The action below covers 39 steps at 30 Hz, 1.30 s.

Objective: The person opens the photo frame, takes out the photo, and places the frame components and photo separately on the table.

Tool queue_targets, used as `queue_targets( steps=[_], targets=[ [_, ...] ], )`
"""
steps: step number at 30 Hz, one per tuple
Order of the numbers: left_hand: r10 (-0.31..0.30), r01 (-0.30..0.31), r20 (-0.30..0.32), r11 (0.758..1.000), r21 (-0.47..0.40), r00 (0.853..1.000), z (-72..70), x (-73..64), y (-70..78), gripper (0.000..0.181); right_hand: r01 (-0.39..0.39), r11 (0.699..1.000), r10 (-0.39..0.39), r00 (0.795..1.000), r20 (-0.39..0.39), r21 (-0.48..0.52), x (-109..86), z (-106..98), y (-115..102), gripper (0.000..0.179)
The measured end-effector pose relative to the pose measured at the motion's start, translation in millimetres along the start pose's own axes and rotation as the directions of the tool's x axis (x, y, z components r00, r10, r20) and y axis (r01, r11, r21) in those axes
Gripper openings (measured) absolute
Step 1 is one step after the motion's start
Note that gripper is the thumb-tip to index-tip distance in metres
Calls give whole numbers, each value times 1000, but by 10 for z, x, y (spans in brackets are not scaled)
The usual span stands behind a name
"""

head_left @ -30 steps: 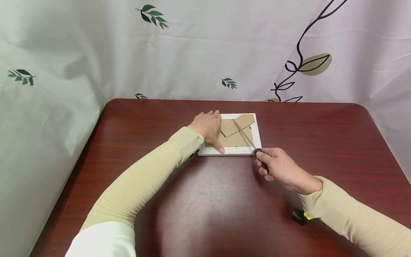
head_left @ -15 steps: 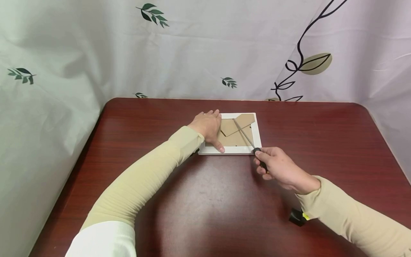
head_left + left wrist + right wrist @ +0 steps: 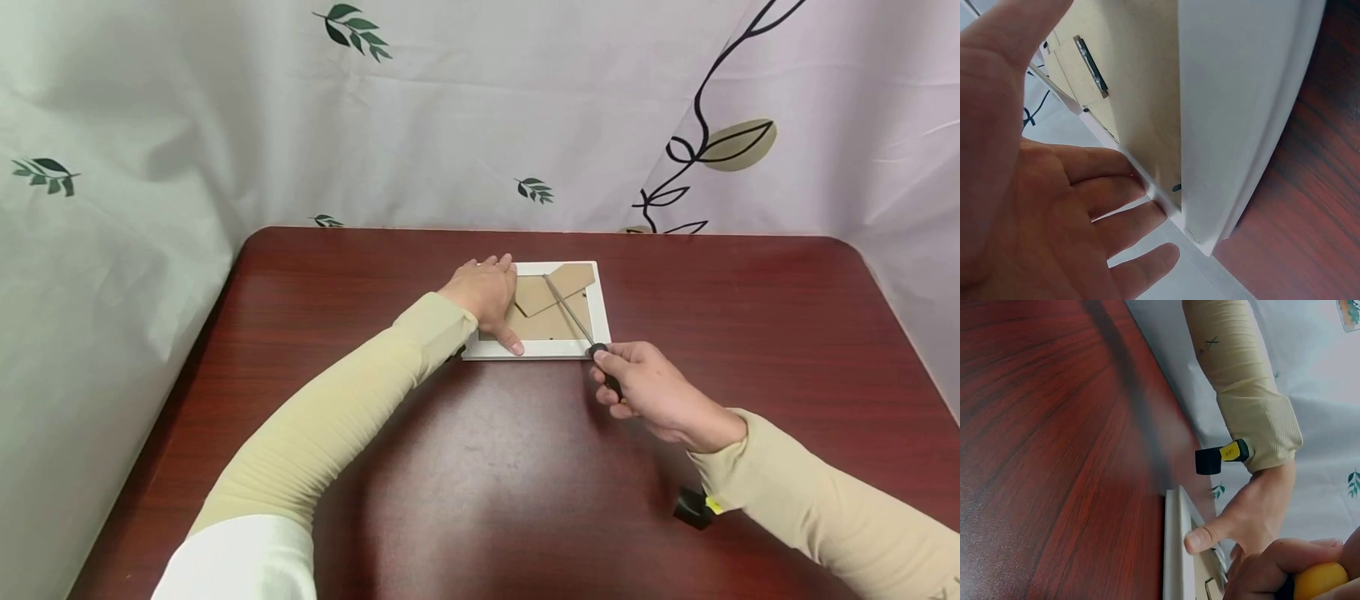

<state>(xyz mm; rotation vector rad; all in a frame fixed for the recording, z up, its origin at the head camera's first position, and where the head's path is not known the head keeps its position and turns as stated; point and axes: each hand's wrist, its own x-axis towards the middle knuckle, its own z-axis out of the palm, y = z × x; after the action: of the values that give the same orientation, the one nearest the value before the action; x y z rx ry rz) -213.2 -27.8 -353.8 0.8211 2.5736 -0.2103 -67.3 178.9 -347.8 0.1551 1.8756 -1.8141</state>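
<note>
A white picture frame (image 3: pixel 529 351) lies face down on the dark red table, its brown backing board (image 3: pixel 558 328) and angled stand flap (image 3: pixel 572 277) showing. My left hand (image 3: pixel 487 298) rests across the frame's left side with fingers extended, the thumb over the near border. In the left wrist view, small dark metal tabs (image 3: pixel 1177 187) show at the backing's edge. My right hand (image 3: pixel 645 379) grips the handle of a screwdriver (image 3: pixel 572 316); its shaft runs over the frame and the tip meets the far edge of the backing. The handle's yellow end (image 3: pixel 1320 581) shows in the right wrist view.
The frame sits toward the back of the table (image 3: pixel 480 483). A pale curtain (image 3: pixel 450 108) with leaf prints hangs behind it. A black wrist camera with a yellow label (image 3: pixel 1230 452) is strapped at the left sleeve.
Both hands and the frame hold nearly the same place. The screwdriver's handle has shifted very slightly left, while its tip stays at the backing's far edge.
</note>
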Motion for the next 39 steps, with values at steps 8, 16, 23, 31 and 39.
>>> queue_targets(
  steps=[8, 16, 23, 31, 39],
  targets=[
    [-4, 4, 6, 1000, -17, 1000, -16, -9, 4, 138, -2, 1000, 2, 1000, -12, 2, -2, 19, -9, 18],
    [-6, 6, 3, 1000, -14, 1000, -19, -17, 7, 137, -3, 1000, 3, 1000, -15, 2, 5, 23, -3, 18],
    [-2, 2, 9, 1000, -5, 1000, -13, -10, 5, 138, -1, 1000, 1, 1000, -14, 0, 10, 21, 5, 18],
    [-8, 8, 2, 1000, 1, 1000, -15, 5, 3, 139, 4, 1000, -4, 1000, -12, 0, 10, 22, 6, 18],
    [-13, 12, 10, 1000, 11, 1000, -21, 5, 8, 139, 3, 1000, -3, 1000, -14, -5, 17, 23, 8, 19]
  ],
)
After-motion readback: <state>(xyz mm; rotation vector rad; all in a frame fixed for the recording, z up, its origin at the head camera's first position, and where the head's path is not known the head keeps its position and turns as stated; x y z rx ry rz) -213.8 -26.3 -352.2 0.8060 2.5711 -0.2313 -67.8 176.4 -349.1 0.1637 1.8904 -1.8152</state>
